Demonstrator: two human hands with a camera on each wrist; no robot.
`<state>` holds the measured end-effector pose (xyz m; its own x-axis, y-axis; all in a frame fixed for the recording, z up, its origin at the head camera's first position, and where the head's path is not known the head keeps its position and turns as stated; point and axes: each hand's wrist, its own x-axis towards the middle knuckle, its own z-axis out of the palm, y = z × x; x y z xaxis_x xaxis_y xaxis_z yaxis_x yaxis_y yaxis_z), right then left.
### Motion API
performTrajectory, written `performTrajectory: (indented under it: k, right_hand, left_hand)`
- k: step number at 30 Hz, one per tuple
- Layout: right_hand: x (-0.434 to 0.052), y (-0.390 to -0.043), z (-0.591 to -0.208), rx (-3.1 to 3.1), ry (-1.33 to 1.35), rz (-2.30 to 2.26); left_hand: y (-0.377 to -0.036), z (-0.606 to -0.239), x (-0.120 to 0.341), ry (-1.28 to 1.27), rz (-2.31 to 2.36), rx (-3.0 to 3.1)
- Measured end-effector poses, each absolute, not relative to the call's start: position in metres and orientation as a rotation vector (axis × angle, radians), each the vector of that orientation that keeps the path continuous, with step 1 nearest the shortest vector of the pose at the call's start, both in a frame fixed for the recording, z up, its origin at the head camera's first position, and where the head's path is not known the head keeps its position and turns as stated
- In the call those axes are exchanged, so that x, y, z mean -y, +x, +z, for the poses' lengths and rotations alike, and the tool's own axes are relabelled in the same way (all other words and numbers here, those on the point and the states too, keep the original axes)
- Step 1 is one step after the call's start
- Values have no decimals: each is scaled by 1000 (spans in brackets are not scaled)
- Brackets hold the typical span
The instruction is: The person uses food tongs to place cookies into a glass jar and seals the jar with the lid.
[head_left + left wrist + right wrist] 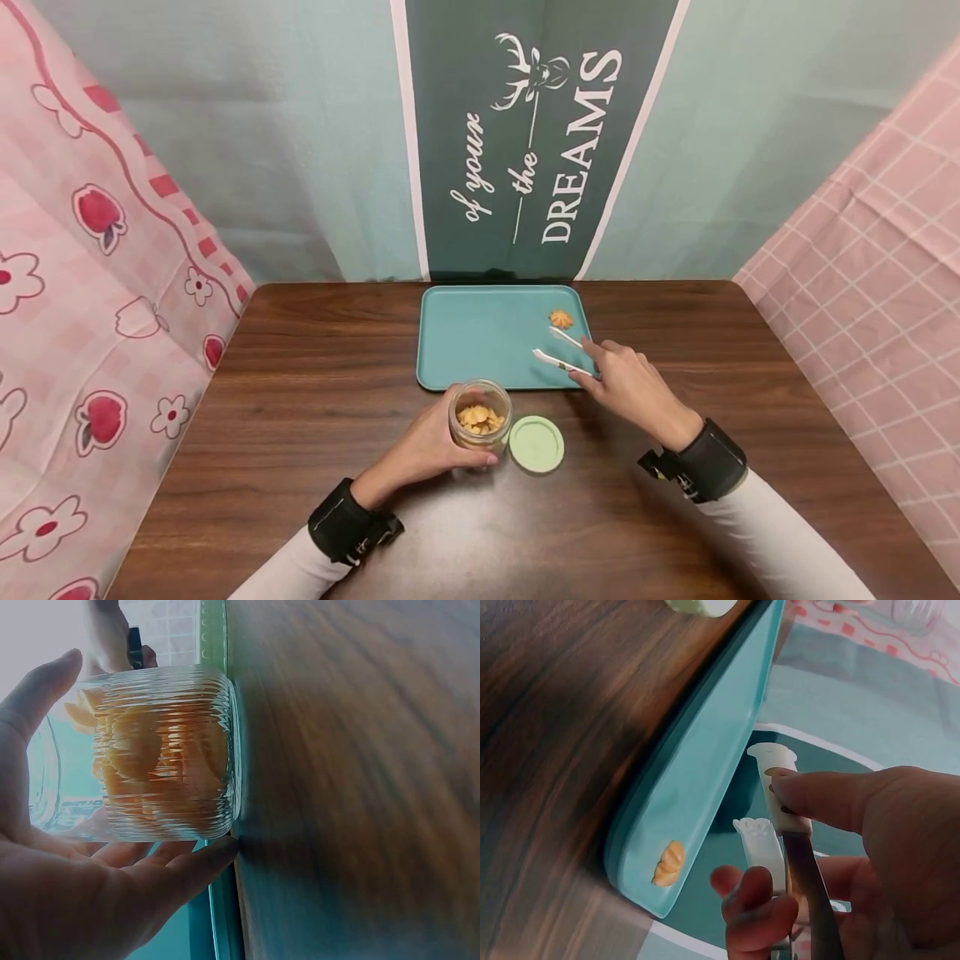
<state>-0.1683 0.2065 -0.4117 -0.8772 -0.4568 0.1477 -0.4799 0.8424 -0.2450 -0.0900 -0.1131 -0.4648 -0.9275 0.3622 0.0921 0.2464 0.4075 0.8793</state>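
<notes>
Gripping the cookie jar [480,417] at lower centre, the left hand [427,446] is steadying it on the counter [300,400]; the right hand [633,387] is pinching open tongs [558,350] over the tray [465,333], where a loose squeeze could drop the cookie [560,318].

A ribbed clear glass jar [481,414] stands upright and lidless on the tabletop, roughly half full of small golden cookies, gripped around its side. White-tipped tongs [558,350] are pinched with their two arms apart, tips aimed toward 10 o'clock above the teal tray [465,342]. One ridged golden cookie [560,318] lies alone on the tray, just beyond the tongs at 12 o'clock.
</notes>
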Motion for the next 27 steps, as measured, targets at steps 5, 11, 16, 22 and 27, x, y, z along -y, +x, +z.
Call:
performTrajectory:
  k: [5,11,16,22,27]
  right_hand:
    - [-210,-175,-416,2942,704,423]
    - [-211,-181,-417,2937,676,423]
    - [-212,-184,-415,2946,649,415]
    - [-212,-185,-414,2962,638,421]
    - [-212,-189,-414,2943,632,430]
  left_hand:
    - [-90,-465,112,558,1557,-2532]
    - [-89,-463,113,548,1571,-2519]
    - [-89,-464,112,545,1564,-2531]
    - [-87,-464,112,533,1553,-2540]
    - [-87,-463,113,542,1562,-2540]
